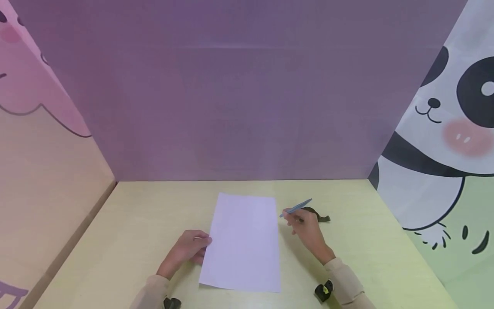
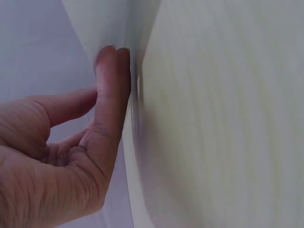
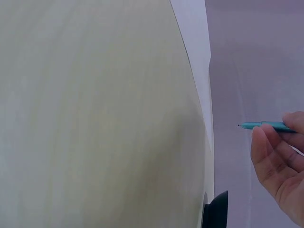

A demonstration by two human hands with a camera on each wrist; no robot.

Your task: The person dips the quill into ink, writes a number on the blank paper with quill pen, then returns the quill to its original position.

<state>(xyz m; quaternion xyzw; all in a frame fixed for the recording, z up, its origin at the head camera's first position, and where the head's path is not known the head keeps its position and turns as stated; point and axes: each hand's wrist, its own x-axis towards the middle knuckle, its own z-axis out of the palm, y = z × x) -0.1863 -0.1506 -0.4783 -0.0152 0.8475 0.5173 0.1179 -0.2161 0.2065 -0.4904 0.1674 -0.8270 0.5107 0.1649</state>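
A plain white sheet of paper (image 1: 243,244) lies upright in the middle of the table, its near edge curving slightly. My left hand (image 1: 189,246) pinches its left edge, thumb on top and fingers underneath. From the left wrist, the fingertips of that hand (image 2: 102,128) meet the paper (image 2: 111,23). My right hand (image 1: 306,229) holds a blue-green pen (image 1: 297,207) just right of the sheet, the tip pointing left. In the right wrist view the pen (image 3: 266,126) sits between thumb and fingers, its tip off the paper.
Behind the right hand, a dark curved object (image 1: 323,219) lies on the table (image 1: 154,206), partly hidden. A purple wall (image 1: 243,94) rises at the table's far edge. Side panels carry a pink cartoon and a panda (image 1: 432,159).
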